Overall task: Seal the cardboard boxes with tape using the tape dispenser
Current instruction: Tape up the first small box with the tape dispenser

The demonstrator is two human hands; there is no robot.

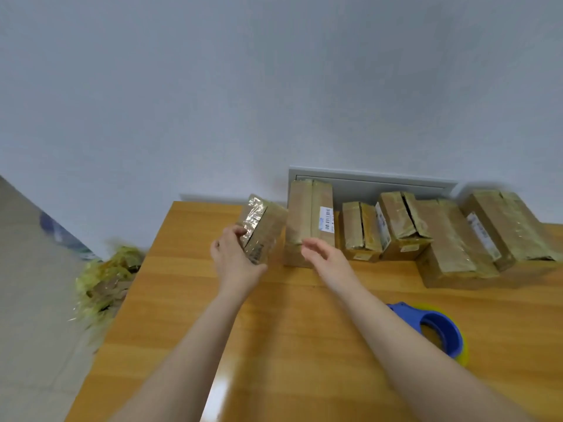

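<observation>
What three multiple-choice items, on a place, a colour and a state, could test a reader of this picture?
1. Where is the tape dispenser? A. In the left hand. B. On the table. C. On the floor.
2. What colour is its frame? A. Red. B. Black. C. Blue.
3. How is the right hand? A. Open, holding nothing. B. Gripping a box. C. Gripping the dispenser.
Key: 1 B: it lies on the wood beside the right arm. 2 C: the frame is plainly blue. 3 A: its fingers are spread and grip nothing.
</observation>
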